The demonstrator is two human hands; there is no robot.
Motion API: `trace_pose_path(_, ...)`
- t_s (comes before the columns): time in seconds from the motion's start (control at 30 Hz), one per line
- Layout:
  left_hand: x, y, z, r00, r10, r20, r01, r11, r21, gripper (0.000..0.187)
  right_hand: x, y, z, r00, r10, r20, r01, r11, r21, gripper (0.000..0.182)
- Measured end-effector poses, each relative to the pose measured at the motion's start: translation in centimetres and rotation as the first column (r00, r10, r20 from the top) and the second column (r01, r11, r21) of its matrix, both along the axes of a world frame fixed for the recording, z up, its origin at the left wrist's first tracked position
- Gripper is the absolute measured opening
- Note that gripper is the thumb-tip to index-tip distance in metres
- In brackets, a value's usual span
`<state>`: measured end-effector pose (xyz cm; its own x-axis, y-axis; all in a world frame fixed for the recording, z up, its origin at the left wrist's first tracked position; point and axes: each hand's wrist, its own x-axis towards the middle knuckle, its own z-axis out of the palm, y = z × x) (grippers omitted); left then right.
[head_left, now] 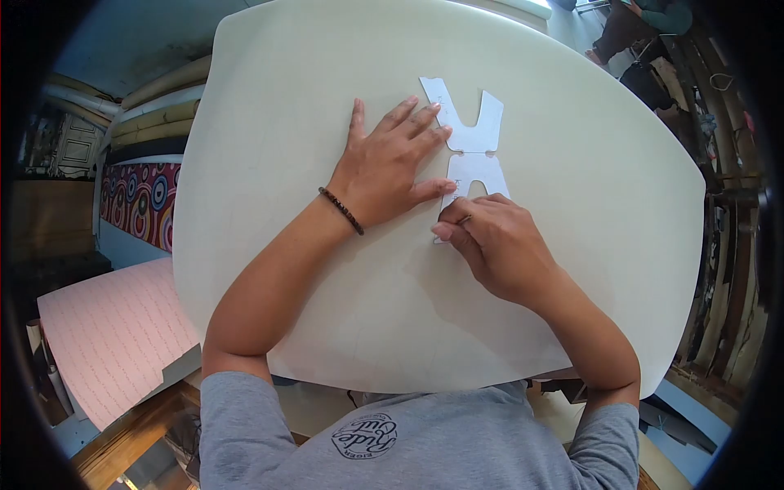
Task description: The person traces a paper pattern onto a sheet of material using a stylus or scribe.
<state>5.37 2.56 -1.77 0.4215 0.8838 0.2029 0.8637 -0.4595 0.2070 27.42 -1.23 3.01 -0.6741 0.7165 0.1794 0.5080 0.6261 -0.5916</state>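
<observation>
A white cut-out template (pixel 475 135) lies flat on a large cream sheet, with a U-shaped notch at its far side. A narrow waist joins it to a nearer white part (pixel 478 167) with an arched cut-out; some handwriting shows along its left side. My left hand (pixel 392 159) is spread open, palm down, with fingertips and thumb touching the template's left edge. Over the near end of the template, my right hand (pixel 498 245) is closed in a pinch. Its fingers hide most of whatever they hold, and cover part of the lower cut-out.
The cream sheet (pixel 286 106) covers the work surface under my arms. Pink printed sheet material (pixel 118 335) lies at the lower left. Rolls of material (pixel 159 122) are stacked at the left. Another person (pixel 641 28) sits at the upper right, beyond the sheet's edge.
</observation>
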Motion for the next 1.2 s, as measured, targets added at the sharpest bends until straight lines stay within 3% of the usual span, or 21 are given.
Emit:
trace_pose_path(0.13,0.0,0.1,-0.3,1.0,0.008,0.016,-0.008,1.0,-0.012,0.072,-0.3,0.5,0.2,0.995,0.03,0.091,-0.033,0.999,0.028,0.014)
trace_pose_path(0.23,-0.2,0.3,-0.4,1.0,0.001,0.002,-0.001,1.0,-0.008,0.07,-0.4,1.8,-0.2,0.999,-0.024,-0.049,0.031,0.988,0.153,0.013)
trace_pose_path(0.3,-0.2,0.3,-0.2,1.0,-0.011,0.003,0.011,0.999,-0.03,0.068,-0.1,2.5,0.0,0.99,-0.138,0.012,0.136,0.987,0.082,0.012)
trace_pose_path(0.37,-0.2,0.2,0.1,1.0,-0.012,0.001,0.012,0.999,-0.03,0.073,0.3,2.7,0.1,0.987,-0.148,-0.066,0.149,0.989,0.017,0.013)
trace_pose_path(0.43,-0.2,-0.1,0.5,1.0,-0.013,-0.002,0.013,0.999,-0.031,0.079,0.7,3.2,0.4,0.9,-0.358,-0.248,0.317,0.929,-0.19,0.014)
trace_pose_path(0.5,-0.3,-0.4,0.8,0.999,-0.043,-0.013,0.042,0.998,-0.043,0.099,0.8,3.3,0.7,0.908,-0.35,-0.229,0.314,0.932,-0.179,0.013)
trace_pose_path(0.6,-0.3,-0.5,0.8,0.999,-0.045,-0.017,0.044,0.997,-0.058,0.112,0.4,2.3,0.4,0.988,-0.149,-0.043,0.145,0.987,-0.073,0.011)
trace_pose_path(0.73,-0.3,-0.4,0.6,0.999,-0.045,-0.027,0.044,0.998,-0.046,0.116,-0.2,2.7,-0.1,1.0,-0.012,-0.005,0.012,1.0,0.02,0.011)
trace_pose_path(0.93,-0.3,-0.4,0.9,0.999,-0.046,-0.027,0.044,0.996,-0.074,0.119,-0.7,5.7,0.3,0.98,-0.195,0.031,0.193,0.979,0.068,0.021)
trace_pose_path(1.2,-0.5,-0.4,0.5,0.999,-0.037,0.037,0.04,0.996,-0.079,0.118,-0.9,6.4,0.3,0.97,-0.238,0.05,0.236,0.971,0.042,0.023)
